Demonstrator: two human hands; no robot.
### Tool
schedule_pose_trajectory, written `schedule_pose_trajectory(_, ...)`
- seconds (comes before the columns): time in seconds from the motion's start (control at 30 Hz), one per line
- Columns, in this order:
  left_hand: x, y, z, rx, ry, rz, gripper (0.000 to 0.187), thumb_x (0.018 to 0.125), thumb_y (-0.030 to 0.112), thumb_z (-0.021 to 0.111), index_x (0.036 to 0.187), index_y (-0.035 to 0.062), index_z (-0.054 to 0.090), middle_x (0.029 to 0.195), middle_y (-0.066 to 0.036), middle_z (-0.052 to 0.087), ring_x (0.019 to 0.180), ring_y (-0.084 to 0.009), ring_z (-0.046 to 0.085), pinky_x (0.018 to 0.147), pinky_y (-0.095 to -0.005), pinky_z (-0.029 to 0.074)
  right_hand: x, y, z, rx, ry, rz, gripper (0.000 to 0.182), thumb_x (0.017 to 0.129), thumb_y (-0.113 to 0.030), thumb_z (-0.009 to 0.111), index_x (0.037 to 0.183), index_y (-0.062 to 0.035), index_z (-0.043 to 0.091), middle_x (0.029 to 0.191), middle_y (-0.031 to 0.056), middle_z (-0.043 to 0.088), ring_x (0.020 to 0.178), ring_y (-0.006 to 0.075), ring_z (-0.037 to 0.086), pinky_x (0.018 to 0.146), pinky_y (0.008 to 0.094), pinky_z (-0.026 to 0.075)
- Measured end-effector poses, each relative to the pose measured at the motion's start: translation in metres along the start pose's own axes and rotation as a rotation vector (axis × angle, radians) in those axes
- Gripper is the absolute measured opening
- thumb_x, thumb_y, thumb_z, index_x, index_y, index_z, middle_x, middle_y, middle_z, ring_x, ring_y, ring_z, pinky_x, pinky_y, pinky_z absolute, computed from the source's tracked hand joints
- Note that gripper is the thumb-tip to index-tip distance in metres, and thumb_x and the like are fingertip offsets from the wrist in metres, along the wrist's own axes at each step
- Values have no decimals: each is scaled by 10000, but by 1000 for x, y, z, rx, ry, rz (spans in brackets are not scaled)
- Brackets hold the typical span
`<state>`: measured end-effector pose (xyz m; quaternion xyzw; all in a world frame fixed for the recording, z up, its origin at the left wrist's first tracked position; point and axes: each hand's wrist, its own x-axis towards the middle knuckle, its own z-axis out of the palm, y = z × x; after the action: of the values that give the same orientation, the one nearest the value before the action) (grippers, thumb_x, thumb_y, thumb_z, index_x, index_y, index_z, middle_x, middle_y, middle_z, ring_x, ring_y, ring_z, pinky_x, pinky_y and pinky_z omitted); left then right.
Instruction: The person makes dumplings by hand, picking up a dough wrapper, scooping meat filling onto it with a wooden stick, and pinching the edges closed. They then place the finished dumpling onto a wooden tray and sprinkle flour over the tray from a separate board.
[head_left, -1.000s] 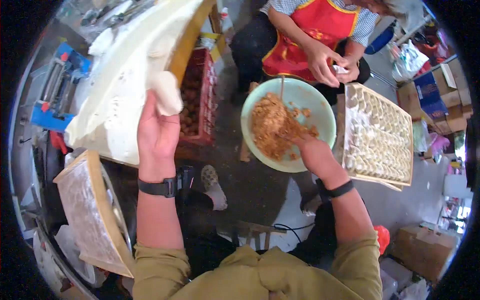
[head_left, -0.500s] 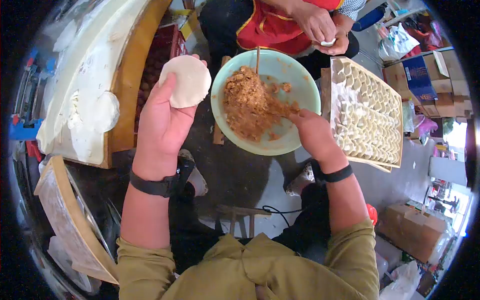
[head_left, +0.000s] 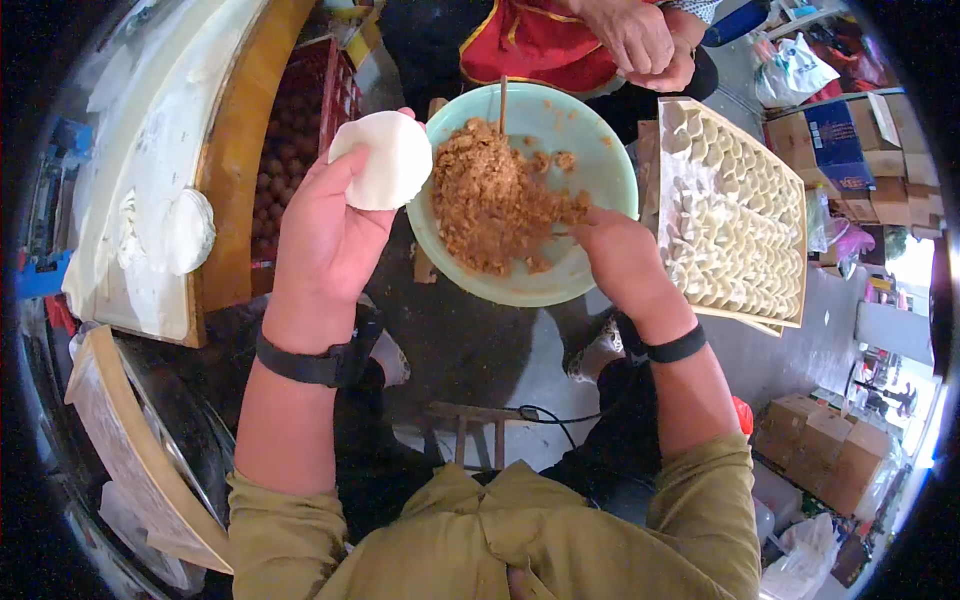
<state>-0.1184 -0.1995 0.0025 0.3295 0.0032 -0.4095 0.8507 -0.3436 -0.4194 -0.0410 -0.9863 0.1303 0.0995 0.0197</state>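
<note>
My left hand [head_left: 335, 225] holds a round, pale dumpling wrapper [head_left: 388, 160] up beside the bowl, its thumb pressed on the wrapper's left edge. Inside the light green bowl [head_left: 585, 270] lies a heap of brown minced filling [head_left: 480, 185], piled higher on the left. A wooden stick [head_left: 503, 105] stands up in the filling near the far rim. My right hand [head_left: 620, 255] reaches over the bowl's right side, its fingers closed on a utensil coated with filling [head_left: 572, 207]; most of that utensil is hidden.
Rows of shaped dumplings fill a wooden tray [head_left: 735, 220] on the right. Another person's hands [head_left: 640, 45] are at the top, above a red apron. Left are a floured board [head_left: 160, 290] with stacked wrappers [head_left: 190, 232] and a red crate [head_left: 340, 95]. Cardboard boxes [head_left: 820, 455] stand right.
The view has shifted slightly. My right hand has drawn a little lower in the bowl with the coated utensil. The other person's hands have closed together, hiding the white piece seen before.
</note>
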Motion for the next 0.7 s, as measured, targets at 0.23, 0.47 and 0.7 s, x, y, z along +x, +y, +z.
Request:
schedule_pose_trajectory(0.23, 8, -9, -5, -93, 51, -60, 409, 1027, 113, 495, 1397, -51, 443, 1410, -221, 540, 1308, -336, 537, 1137, -457, 433, 7, -5, 14, 31, 70, -87, 244, 841, -102, 617, 1054, -114, 736, 937, 107, 643, 953, 306, 654, 788, 429, 554)
schedule_pose_trajectory(0.47, 9, -10, -2, -51, 74, -68, 384, 1038, 132, 484, 1376, -50, 464, 1390, -211, 558, 1298, -326, 545, 1141, -447, 428, -6, 7, -12, -45, 31, -139, 170, 807, -88, 623, 929, -93, 742, 887, 87, 633, 925, 297, 639, 773, 421, 545)
schedule_pose_trajectory(0.7, 14, -16, -4, -79, 64, -105, 341, 1038, 140, 488, 1327, -41, 506, 1351, -207, 586, 1271, -316, 564, 1125, -442, 441, -5, 11, 6, -106, -32, 4, 120, 796, -58, 594, 836, -77, 705, 830, 107, 627, 851, 318, 652, 723, 437, 546)
